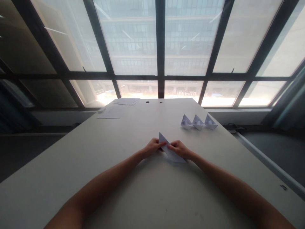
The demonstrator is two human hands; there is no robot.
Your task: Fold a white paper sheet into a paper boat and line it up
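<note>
A folded white sheet of paper, shaped like a triangle, is held tilted just above the table, its long edge running from upper left to lower right. My left hand pinches its left side, thumb on the near face and fingers behind. From the right, my right hand grips the same paper, with its thumb close to the left thumb. Most of the fingers behind the paper are hidden. Beyond my right hand, three folded paper boats stand side by side.
The white table reaches toward a wall of large windows. Loose paper sheets lie at its far left. Two small dark round spots mark the far end. A small dark item lies near the right edge.
</note>
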